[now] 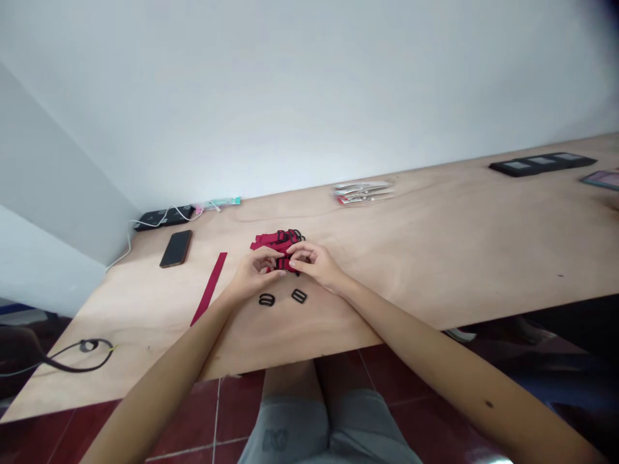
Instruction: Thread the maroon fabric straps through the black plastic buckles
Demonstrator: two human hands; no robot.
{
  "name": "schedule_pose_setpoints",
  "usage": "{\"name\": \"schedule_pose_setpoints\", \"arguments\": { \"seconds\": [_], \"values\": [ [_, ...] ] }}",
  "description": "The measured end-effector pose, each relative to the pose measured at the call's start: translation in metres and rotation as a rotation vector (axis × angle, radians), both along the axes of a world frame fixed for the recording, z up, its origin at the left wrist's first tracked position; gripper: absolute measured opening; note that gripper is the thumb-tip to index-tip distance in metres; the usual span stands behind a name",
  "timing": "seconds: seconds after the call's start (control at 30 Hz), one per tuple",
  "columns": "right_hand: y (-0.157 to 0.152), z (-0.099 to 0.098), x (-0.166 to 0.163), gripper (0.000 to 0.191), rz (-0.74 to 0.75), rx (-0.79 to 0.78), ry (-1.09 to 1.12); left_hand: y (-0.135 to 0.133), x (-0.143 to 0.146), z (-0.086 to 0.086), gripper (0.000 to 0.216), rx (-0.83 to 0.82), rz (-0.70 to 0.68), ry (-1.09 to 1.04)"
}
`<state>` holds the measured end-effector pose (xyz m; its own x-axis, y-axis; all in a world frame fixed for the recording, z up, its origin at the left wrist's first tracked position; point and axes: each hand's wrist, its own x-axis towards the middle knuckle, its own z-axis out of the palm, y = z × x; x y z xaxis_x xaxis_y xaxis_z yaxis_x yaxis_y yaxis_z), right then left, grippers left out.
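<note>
My left hand (254, 272) and my right hand (316, 262) meet over a pile of red webbing straps with black buckles (276, 240) on the wooden table (435, 245). Both hands pinch a piece of red strap with a black buckle between their fingertips. Two loose black plastic slide buckles (267, 299) (299, 296) lie on the table just in front of my hands. A single long red strap (211, 286) lies flat to the left of my left hand.
A black phone (176, 248) lies left of the straps. A black power strip with white cables (162, 217) sits at the wall. Flat packets (362, 192) lie farther back. Black trays (541, 164) stand at far right. A black cable (80, 354) loops at the left edge.
</note>
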<state>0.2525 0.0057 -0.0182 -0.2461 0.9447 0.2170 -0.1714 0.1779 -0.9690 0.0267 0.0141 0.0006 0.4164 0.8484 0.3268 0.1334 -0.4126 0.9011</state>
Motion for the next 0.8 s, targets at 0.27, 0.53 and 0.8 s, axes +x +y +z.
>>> {"name": "schedule_pose_setpoints", "arguments": {
  "seconds": [0.27, 0.53, 0.8],
  "values": [
    [-0.0003, -0.0008, -0.0014, 0.03, -0.022, 0.057, -0.029, -0.0011, -0.0023, 0.0013, 0.042, -0.012, 0.0, 0.047],
    [-0.0028, 0.0034, -0.0011, 0.032, 0.056, 0.068, -0.042, -0.0007, 0.0, -0.0022, 0.042, -0.021, -0.07, 0.022],
    [-0.0029, 0.0052, -0.0025, 0.032, 0.011, 0.082, 0.007, -0.0013, 0.0004, 0.003, 0.042, 0.037, 0.048, -0.016]
  ]
}}
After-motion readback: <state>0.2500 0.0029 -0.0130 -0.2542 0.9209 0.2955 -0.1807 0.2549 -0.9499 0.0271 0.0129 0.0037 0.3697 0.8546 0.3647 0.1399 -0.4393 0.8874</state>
